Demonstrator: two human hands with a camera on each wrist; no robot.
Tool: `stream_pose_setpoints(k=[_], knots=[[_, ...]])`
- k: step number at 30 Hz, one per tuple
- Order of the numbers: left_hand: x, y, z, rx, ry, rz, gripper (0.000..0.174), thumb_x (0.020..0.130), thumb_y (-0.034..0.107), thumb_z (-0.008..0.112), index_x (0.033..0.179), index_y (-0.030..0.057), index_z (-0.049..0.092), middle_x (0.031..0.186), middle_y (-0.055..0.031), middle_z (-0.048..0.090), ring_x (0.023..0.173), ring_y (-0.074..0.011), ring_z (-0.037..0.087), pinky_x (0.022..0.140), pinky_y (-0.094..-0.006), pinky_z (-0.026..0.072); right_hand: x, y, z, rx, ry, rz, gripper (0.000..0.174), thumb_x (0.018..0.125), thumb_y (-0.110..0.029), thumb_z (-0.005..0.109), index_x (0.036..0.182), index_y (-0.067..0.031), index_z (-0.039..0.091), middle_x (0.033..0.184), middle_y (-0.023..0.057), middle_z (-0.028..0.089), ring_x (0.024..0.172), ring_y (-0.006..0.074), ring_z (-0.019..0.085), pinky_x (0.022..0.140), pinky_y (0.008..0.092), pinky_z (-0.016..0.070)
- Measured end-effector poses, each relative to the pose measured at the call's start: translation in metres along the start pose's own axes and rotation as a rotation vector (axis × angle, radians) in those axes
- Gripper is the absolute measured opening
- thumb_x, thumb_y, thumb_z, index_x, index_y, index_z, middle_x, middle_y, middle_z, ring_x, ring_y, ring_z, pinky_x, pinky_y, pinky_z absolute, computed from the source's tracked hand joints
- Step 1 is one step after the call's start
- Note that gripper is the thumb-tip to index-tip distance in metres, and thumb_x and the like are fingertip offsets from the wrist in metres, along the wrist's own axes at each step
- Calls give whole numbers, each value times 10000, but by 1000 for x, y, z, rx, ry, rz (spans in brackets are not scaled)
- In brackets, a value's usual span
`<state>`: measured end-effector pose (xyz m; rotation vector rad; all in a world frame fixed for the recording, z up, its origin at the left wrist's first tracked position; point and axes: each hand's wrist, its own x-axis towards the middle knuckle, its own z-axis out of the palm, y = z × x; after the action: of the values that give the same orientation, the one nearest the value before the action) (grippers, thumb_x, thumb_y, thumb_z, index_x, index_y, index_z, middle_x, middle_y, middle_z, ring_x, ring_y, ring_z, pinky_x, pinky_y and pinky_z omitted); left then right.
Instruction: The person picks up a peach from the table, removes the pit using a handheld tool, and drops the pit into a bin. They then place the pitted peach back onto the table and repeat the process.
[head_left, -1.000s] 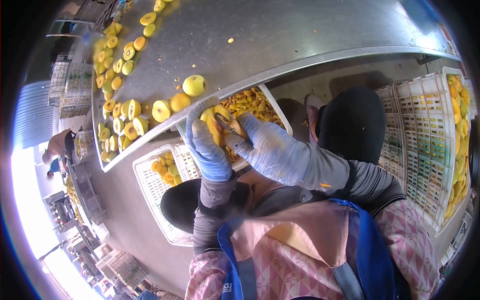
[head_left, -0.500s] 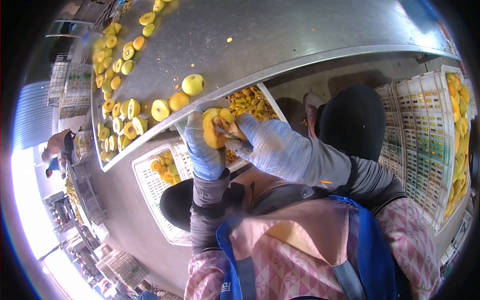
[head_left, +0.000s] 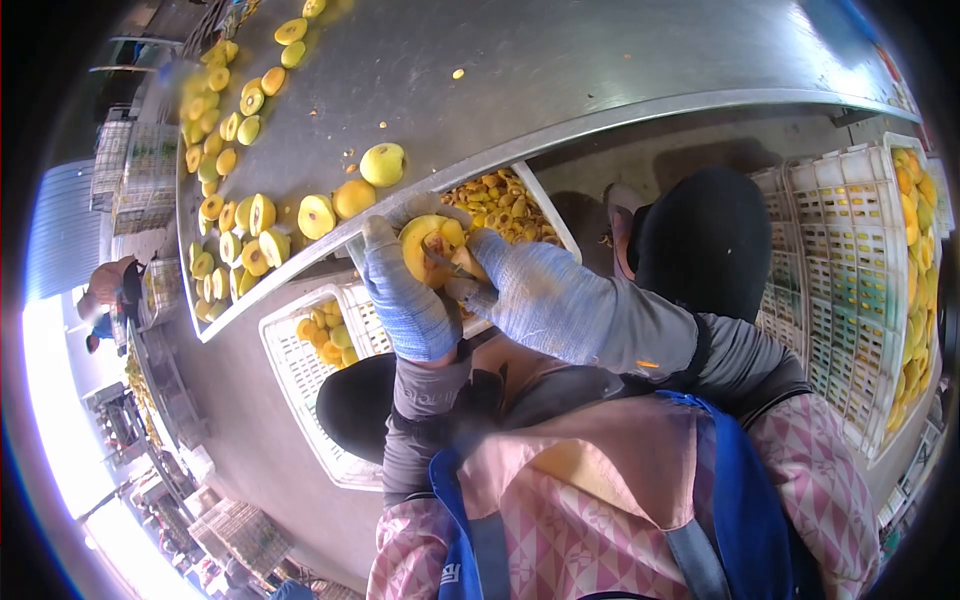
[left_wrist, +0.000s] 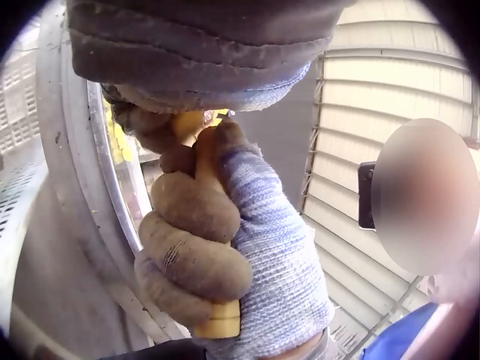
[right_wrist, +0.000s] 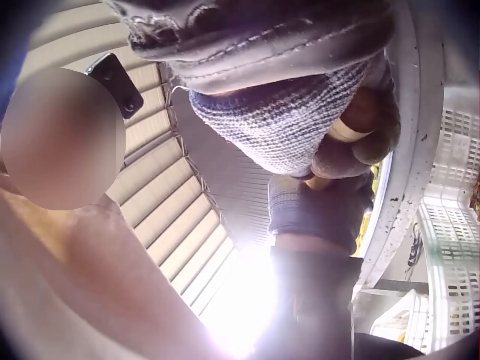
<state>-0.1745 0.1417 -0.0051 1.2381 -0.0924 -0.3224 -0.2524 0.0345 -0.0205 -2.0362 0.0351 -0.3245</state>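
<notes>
In the head view my gloved left hand [head_left: 408, 305] grips a yellow peach half [head_left: 420, 240], cut side up, with a brownish hollow at its centre. My gloved right hand [head_left: 550, 300] holds a pitting knife whose narrow metal blade [head_left: 437, 259] is at that hollow. The left wrist view shows the right fingers [left_wrist: 196, 262] curled round its pale wooden handle [left_wrist: 219, 324]. Both hands are close together at the metal table's edge, over a white-rimmed crate [head_left: 548, 208] of peach scraps. The glove and sleeve hide most of the left fingers in the left wrist view.
Many peach halves [head_left: 316, 216] lie along the left side of the metal table [head_left: 600, 60]. A greenish-yellow peach [head_left: 382, 165] sits near its front edge. White crates with peaches stand at lower left [head_left: 285, 345] and right [head_left: 835, 250]. Another person [head_left: 110, 285] is far left.
The blade has shifted within the peach half's centre, and the peach half has turned slightly in the left hand. Both hands stay at about the same place.
</notes>
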Motion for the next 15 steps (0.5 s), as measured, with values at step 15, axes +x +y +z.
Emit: stream_pose_setpoints(k=[15], knots=[[6,-1,-9,220,27,49,422,1006,342,494,1012,-38,677,925,-103,696,806,-150,634,744,-271,514,-3,1,-10,-58,-150,-30,362,929,-319,618,1086,0,550,698,175,644,627,335,660,551,411,528]])
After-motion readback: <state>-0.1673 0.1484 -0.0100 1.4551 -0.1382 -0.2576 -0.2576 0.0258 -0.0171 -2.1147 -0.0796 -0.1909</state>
